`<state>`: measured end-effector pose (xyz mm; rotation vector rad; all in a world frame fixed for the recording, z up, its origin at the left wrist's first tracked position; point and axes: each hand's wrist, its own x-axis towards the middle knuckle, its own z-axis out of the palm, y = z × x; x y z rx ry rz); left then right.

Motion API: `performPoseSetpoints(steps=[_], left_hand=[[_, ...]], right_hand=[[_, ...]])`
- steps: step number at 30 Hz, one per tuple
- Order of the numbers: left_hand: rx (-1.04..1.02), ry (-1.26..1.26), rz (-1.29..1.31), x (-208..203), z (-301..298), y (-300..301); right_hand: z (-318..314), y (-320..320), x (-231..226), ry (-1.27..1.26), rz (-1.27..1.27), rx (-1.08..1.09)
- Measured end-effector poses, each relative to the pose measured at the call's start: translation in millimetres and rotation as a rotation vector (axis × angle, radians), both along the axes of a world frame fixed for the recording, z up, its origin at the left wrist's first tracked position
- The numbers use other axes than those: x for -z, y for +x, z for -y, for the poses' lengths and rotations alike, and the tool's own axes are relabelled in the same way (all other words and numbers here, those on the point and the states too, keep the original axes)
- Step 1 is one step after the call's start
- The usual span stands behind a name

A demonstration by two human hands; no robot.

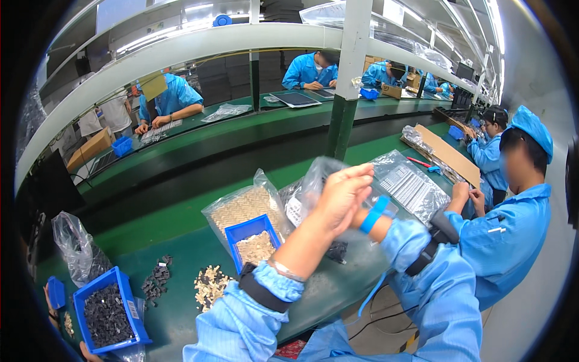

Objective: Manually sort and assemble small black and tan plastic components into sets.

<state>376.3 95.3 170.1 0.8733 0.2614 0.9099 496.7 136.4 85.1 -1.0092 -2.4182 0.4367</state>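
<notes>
My left hand [345, 196] is raised over the middle of the bench, fingers stretched out together toward the upper right, with nothing visible in them. Crossing behind it is my right hand [360, 218], with a blue wrist strap [375, 214]; its fingers are mostly hidden by the left hand. Just behind both hands is a clear plastic bag [319, 176]; whether the right hand touches it I cannot tell. Left of my hands, a blue bin [231, 236] of small tan pieces rests on a clear bag of tan parts [250, 205]. Loose tan pieces [211, 286] lie nearer me.
At left stand a blue bin [140, 329] of black pieces, a black pile [157, 279] and a clear bag [75, 247]. Bagged parts [407, 187], a red pen [418, 161] and a cardboard tray [449, 154] lie right. A co-worker [512, 223] sits close right; a post [344, 120] rises behind.
</notes>
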Motion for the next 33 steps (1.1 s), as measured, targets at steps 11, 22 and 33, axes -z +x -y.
performPoseSetpoints(steps=[11, 22, 33], left_hand=[[-0.556, -0.105, -0.559, 70.2, -83.0, -2.3], [-0.500, 0.859, -0.871, 35.9, -54.9, -7.7], [-0.350, 0.722, -1.528, 54.1, -68.1, -0.1]], right_hand=[[16.5, -6.3, -22.1, -0.215, 0.254, 0.065], [-54.7, 21.4, -14.2, -0.722, -1.107, 0.375], [-59.4, 30.1, 12.2, -0.186, 0.164, 0.498]])
